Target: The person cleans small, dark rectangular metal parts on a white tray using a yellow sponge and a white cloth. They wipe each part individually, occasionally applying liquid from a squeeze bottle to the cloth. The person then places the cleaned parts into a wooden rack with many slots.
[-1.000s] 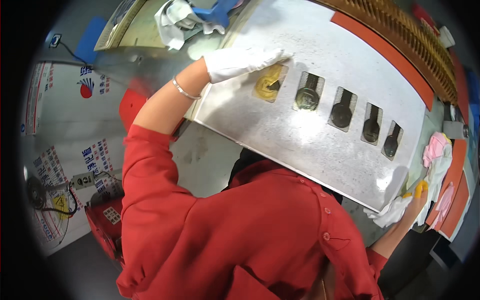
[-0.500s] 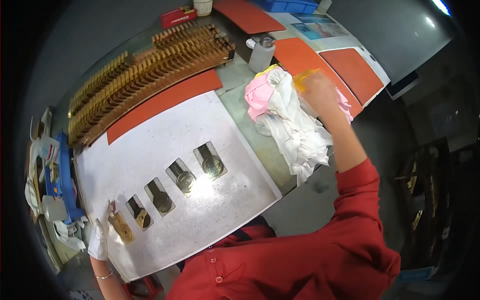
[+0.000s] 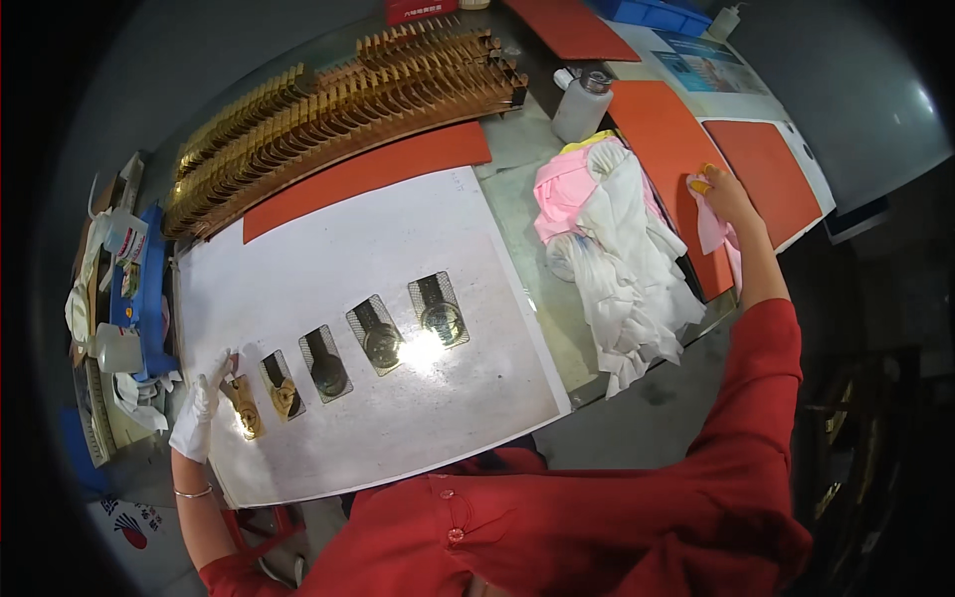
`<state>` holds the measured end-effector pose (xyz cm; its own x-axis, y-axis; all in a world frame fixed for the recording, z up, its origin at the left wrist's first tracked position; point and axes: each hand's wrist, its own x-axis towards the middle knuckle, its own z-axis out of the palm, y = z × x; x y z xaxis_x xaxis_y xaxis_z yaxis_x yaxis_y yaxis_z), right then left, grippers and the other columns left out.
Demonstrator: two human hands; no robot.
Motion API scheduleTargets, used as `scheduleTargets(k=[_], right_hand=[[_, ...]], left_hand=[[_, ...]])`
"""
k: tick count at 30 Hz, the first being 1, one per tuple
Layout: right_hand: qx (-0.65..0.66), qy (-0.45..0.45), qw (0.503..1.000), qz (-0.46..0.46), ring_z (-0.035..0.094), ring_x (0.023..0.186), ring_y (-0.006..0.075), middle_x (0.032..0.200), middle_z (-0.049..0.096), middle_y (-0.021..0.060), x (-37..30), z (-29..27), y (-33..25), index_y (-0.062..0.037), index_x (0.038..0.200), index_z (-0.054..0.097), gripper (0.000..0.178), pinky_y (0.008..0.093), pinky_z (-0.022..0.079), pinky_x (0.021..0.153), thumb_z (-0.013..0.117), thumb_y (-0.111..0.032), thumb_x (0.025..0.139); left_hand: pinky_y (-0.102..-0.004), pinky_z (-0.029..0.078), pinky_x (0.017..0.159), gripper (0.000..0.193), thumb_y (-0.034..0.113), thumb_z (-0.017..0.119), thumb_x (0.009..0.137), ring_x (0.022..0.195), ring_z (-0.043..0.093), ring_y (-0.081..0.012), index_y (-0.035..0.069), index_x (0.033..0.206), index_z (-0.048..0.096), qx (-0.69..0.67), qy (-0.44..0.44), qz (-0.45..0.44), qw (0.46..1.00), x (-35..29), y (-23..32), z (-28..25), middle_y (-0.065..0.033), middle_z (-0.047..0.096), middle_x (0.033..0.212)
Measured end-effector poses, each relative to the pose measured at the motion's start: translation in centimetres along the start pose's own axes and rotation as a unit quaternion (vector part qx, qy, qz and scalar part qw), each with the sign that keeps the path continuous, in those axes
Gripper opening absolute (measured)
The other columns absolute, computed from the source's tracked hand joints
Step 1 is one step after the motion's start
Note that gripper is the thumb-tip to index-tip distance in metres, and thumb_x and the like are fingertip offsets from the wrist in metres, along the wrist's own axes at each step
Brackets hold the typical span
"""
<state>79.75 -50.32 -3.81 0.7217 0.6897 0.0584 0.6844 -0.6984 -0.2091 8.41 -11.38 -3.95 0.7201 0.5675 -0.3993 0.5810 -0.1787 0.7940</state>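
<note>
My left hand (image 3: 202, 410), in a white glove with bare fingertips, rests at the white sheet's left edge. Its fingers stretch toward the top of a gold metal plate (image 3: 242, 408) and seem to touch it. To the right, in a slanting row, lie a partly gold, partly dark plate (image 3: 283, 386) and darker plates (image 3: 326, 365), each with a round figure and a mesh pattern. My right hand (image 3: 728, 197), with yellow finger covers, is closed on a pink cloth (image 3: 710, 227) over the orange mat (image 3: 662, 149) at the right.
Long racks (image 3: 343, 114) packed with gold plates stand at the back left. A pile of white cloths (image 3: 632, 269) and a pink cloth (image 3: 565, 194) lies right of the white sheet (image 3: 418, 423). Behind it stands a pump bottle (image 3: 583, 107). A blue tray (image 3: 151, 298) sits far left.
My right hand has moved right, off the cloth pile, with the pink cloth in its fingers. My left hand stays by the gold plate. The whole view has shifted somewhat.
</note>
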Motion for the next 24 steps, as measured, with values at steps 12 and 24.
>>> scheduleTargets(k=[12, 24], right_hand=[[0.663, 0.096, 0.742, -0.014, 0.054, 0.065, 0.0113, 0.081, 0.055, 0.0031, -2.8, -5.0, 0.1, -0.0057, 0.101, 0.052, 0.016, 0.0257, 0.046, 0.057, 0.053, -0.013, 0.087], [0.621, -0.065, 0.775, -0.095, 0.054, 0.072, 0.0115, 0.091, 0.055, 0.0087, -19.9, 2.5, -27.4, 0.0019, 0.11, 0.047, 0.03, 0.0222, 0.044, 0.061, 0.047, -0.021, 0.09]], left_hand=[[-0.0341, 0.026, 0.105, 0.07, 0.051, 0.04, 0.089, 0.123, 0.04, -0.0254, -0.003, 0.133, 0.032, 0.123, 0.084, 0.025, 0.989, -0.3, 4.5, 0.2, -0.0162, 0.04, 0.134], [-0.0398, 0.047, 0.068, 0.074, 0.038, 0.062, 0.077, 0.08, 0.057, -0.0359, 0.001, 0.131, 0.027, -0.034, 0.134, 0.385, 0.913, 1.6, 21.2, 24.4, -0.0201, 0.052, 0.097]])
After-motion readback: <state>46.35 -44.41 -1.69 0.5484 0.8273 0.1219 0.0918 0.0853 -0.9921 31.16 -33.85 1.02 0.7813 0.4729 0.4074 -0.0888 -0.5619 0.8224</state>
